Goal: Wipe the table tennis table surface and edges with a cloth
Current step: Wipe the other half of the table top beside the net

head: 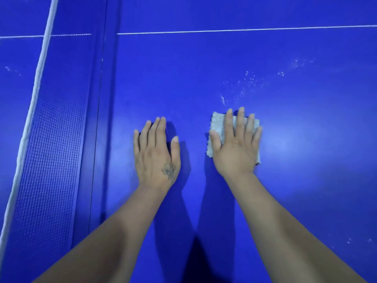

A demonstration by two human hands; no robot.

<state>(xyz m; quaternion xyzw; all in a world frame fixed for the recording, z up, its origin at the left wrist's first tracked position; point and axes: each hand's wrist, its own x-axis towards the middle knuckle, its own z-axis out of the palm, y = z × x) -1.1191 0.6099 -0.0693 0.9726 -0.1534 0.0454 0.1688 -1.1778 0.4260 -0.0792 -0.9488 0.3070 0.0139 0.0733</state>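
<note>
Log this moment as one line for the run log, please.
stage: wiping surface | right hand: flat on cloth | left hand: flat on table | white specks beyond cloth | net at left

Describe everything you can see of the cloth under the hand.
The cloth is a small pale grey pad, roughly rectangular, with a coarse, nubbly texture and ragged edges. It lies flat on the blue table, just below scattered white specks. The right hand presses on it with straight, spread fingers and covers most of it; only its left side and far corners show.
</note>
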